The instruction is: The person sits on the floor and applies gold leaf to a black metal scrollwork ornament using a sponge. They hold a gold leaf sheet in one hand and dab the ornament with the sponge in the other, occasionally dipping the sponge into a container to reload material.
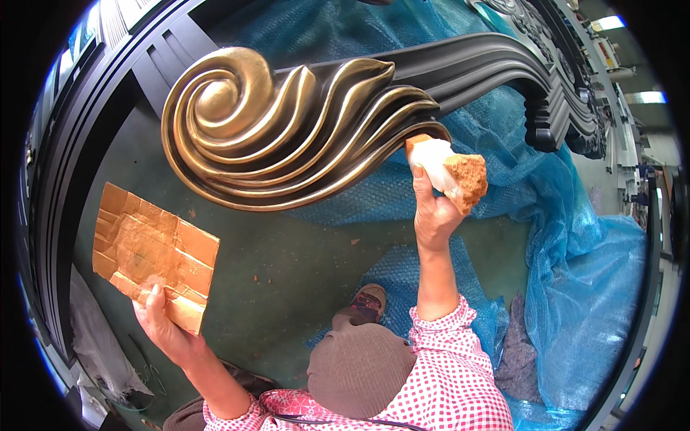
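Observation:
My left hand grips the lower edge of a flat piece of cardboard smeared with gold paint, its thumb on top. In my right hand is a chunky sponge, white in the middle with gold-orange ends. The sponge's upper left end meets the lower right edge of the gilded part of a large carved scroll; whether it presses there I cannot tell. This scroll is black with gold along its raised ridges and spiral. The cardboard is held below and left of the scroll, apart from it.
Black moulded framework carries on from the scroll to the upper right, and a black curved frame runs down the left. Blue bubble wrap drapes behind and at the right. Small crumbs dot the green floor.

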A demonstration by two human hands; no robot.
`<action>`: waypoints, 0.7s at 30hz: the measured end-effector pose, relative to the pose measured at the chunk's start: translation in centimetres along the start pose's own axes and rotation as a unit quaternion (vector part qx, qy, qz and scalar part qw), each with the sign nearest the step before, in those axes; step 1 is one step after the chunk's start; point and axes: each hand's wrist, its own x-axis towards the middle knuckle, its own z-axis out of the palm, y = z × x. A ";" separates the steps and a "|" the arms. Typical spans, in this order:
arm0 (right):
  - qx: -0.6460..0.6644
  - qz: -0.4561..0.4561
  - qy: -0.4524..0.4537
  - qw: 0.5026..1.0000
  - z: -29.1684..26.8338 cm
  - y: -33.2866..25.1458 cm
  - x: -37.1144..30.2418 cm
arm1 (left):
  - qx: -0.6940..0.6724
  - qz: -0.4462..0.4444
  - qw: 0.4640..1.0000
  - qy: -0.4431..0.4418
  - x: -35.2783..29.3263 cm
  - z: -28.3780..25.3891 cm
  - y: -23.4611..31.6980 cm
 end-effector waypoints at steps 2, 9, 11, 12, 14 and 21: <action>-0.016 0.017 0.008 1.000 -0.2 0.0 0.2 | -0.004 0.001 1.000 -0.003 0.0 0.0 0.0; -0.002 0.002 0.011 1.000 -0.6 0.4 -0.3 | -0.008 -0.001 1.000 0.001 0.0 0.0 0.0; 0.005 0.004 0.007 1.000 -0.2 0.2 0.1 | -0.009 0.000 1.000 0.006 -0.1 0.2 0.0; 0.013 0.014 0.007 1.000 0.0 0.0 0.3 | -0.012 -0.002 1.000 0.006 -0.1 0.1 0.0; -0.040 0.012 0.008 0.999 0.0 0.2 0.6 | -0.017 -0.005 1.000 0.007 0.0 -0.1 0.0; -0.006 0.011 0.027 1.000 -0.7 0.4 0.1 | -0.008 -0.002 1.000 0.009 0.1 -0.2 -0.2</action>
